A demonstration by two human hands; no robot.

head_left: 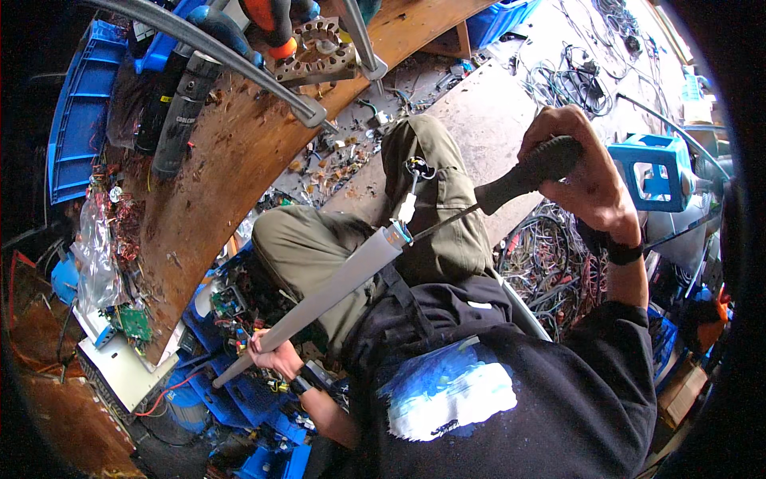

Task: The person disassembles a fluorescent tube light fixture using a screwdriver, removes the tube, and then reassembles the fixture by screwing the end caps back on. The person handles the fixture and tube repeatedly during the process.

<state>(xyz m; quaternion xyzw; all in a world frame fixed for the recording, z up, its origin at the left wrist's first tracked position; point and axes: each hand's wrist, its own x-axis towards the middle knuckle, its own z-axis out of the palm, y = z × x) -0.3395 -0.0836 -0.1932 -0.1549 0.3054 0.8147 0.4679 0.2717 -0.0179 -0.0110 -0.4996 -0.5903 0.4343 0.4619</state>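
"What colour is the tube (331,287)?"
"Light grey. The screwdriver (531,172) has a black handle."
"And the shirt (570,387)?"
"Black, with a blue and white splash (451,393). The trousers (307,247) are greeny-brown."

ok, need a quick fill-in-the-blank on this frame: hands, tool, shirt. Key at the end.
1. The long pale tube is gripped by the person's ____ hand.
2. The right hand grips the screwdriver by its ____.
3. The print on the black shirt is blue and ____.

Missing words: left; handle; white
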